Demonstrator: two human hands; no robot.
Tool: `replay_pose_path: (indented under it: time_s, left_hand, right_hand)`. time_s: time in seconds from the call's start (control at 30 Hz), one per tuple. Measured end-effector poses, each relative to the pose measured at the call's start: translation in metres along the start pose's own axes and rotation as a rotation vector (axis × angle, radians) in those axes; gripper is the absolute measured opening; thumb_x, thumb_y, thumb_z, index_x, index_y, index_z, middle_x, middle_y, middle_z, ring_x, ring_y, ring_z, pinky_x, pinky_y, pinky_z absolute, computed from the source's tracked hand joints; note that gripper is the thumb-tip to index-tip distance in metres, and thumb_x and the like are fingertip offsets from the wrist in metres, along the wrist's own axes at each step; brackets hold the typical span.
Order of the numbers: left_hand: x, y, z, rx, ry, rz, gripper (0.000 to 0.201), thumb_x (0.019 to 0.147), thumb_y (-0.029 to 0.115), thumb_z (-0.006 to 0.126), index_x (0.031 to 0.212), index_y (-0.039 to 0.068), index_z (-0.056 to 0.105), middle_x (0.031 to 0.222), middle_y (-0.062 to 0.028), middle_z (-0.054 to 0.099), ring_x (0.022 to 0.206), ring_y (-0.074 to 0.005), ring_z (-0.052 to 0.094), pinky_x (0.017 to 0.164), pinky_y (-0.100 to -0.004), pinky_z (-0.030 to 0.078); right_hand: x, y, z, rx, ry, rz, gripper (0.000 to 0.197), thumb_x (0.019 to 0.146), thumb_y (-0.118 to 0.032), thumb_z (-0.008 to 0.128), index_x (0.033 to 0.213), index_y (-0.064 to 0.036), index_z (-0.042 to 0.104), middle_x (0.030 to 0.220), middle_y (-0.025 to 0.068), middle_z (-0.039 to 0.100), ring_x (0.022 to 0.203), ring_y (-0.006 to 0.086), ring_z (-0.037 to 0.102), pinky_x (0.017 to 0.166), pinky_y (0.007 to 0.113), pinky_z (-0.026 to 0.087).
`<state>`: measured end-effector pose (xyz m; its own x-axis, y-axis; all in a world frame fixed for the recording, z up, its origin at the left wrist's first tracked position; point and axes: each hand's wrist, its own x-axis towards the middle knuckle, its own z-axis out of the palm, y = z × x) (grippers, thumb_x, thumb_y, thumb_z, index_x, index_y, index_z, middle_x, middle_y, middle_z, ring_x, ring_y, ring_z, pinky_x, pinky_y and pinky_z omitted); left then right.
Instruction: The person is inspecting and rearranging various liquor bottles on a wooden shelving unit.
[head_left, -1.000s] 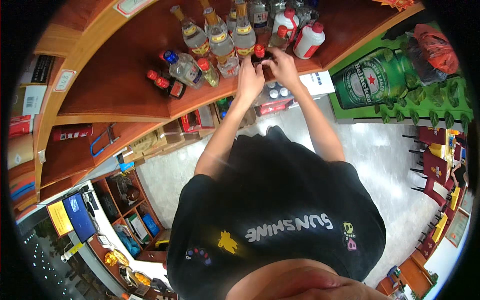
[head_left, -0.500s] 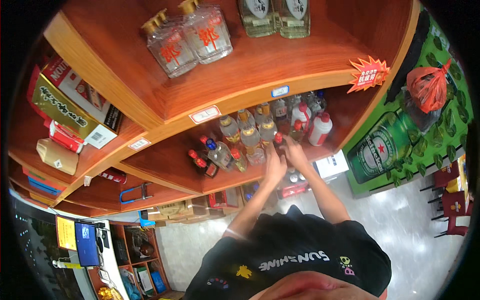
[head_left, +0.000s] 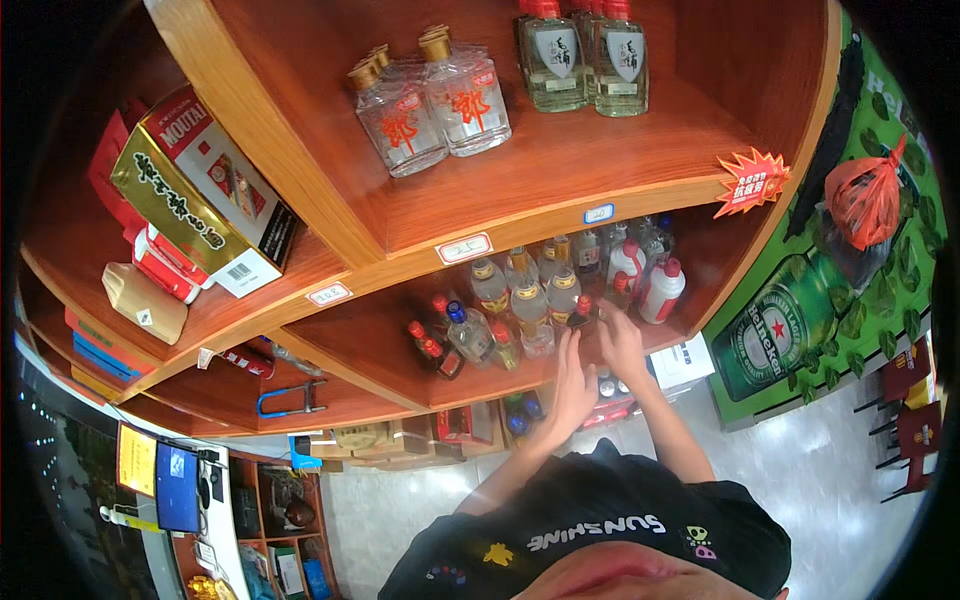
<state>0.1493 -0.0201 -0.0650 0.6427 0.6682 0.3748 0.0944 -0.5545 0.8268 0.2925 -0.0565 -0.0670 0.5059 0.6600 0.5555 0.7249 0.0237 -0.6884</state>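
Both my hands reach over the front of a low wooden shelf [head_left: 400, 385] that holds glass bottles. The flat, stretched fingers of my left hand [head_left: 573, 383] point up toward a small red-capped bottle [head_left: 580, 312]; whether they touch it I cannot tell. To that bottle's right is my right hand [head_left: 623, 348], its fingers extended and slightly bent, with nothing visibly held. Left of the hands stand clear bottles with yellow labels [head_left: 528, 305], a blue-capped bottle [head_left: 468, 335] and small red-capped bottles [head_left: 430, 345]. White red-capped bottles [head_left: 662, 292] stand to the right.
On the shelf above are square clear bottles with gold caps [head_left: 470, 110] and red-capped bottles [head_left: 622, 70]. Gift boxes [head_left: 190, 190] fill the left compartment. Cartons [head_left: 400, 440] and a white box [head_left: 683, 362] sit below. A red plastic bag [head_left: 865, 200] hangs at the right.
The view has shifted, so the shelves appear farther right and lower. My hands remain near the small red-capped bottle, with a slightly wider gap between them.
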Motion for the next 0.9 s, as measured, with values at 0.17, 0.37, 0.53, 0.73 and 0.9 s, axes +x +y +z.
replay_pose_path:
  time_s: [0.17, 0.37, 0.53, 0.73, 0.9]
  left_hand:
    - [0.011, 0.061, -0.068, 0.130, 0.181, 0.435, 0.034, 0.082, -0.008, 0.057, 0.115, -0.002, 0.057, 0.123, -0.0190, 0.057, 0.116, -0.0376, 0.054, 0.100, -0.0442, 0.043]
    - [0.056, 0.188, -0.189, 0.255, 0.349, 1.042, 0.028, 0.074, -0.013, 0.058, 0.101, -0.002, 0.060, 0.098, -0.0155, 0.066, 0.088, -0.0324, 0.064, 0.079, -0.0388, 0.053]
    - [0.118, 0.240, -0.218, 0.566, 0.362, 0.812, 0.036, 0.087, 0.002, 0.060, 0.121, -0.006, 0.052, 0.116, -0.0242, 0.058, 0.103, -0.0371, 0.059, 0.088, -0.0454, 0.050]
    - [0.160, 0.209, -0.222, 0.778, 0.208, 0.535, 0.055, 0.091, 0.023, 0.056, 0.127, -0.015, 0.038, 0.126, -0.0384, 0.046, 0.112, -0.0465, 0.056, 0.087, -0.0466, 0.054]
    - [0.166, 0.214, -0.228, 0.732, 0.088, 0.415, 0.053, 0.089, 0.016, 0.051, 0.127, -0.017, 0.034, 0.131, -0.0477, 0.035, 0.115, -0.0520, 0.053, 0.092, -0.0493, 0.051]
  right_hand:
    - [0.036, -0.117, -0.059, 0.082, 0.342, -0.448, 0.028, 0.079, 0.012, 0.058, 0.106, 0.0054, 0.061, 0.096, 0.0175, 0.068, 0.088, 0.0328, 0.066, 0.080, 0.038, 0.053]
    - [0.141, -0.259, -0.132, 0.152, 0.336, -0.832, 0.025, 0.080, 0.010, 0.059, 0.105, 0.0064, 0.061, 0.097, 0.0176, 0.067, 0.085, 0.0287, 0.067, 0.075, 0.033, 0.053]
    - [0.248, -0.257, -0.106, -0.102, 0.231, -0.736, 0.033, 0.087, -0.013, 0.063, 0.113, 0.0058, 0.060, 0.111, 0.0235, 0.061, 0.091, 0.0348, 0.066, 0.082, 0.039, 0.053]
    - [0.275, -0.246, -0.073, -0.093, -0.144, -0.351, 0.062, 0.085, -0.030, 0.072, 0.127, 0.0087, 0.051, 0.101, 0.0174, 0.068, 0.087, 0.0225, 0.067, 0.079, 0.034, 0.053]
    - [0.273, -0.262, -0.072, -0.121, -0.086, -0.202, 0.056, 0.085, -0.033, 0.073, 0.118, 0.0081, 0.053, 0.090, 0.0137, 0.066, 0.081, 0.0206, 0.066, 0.072, 0.033, 0.052]
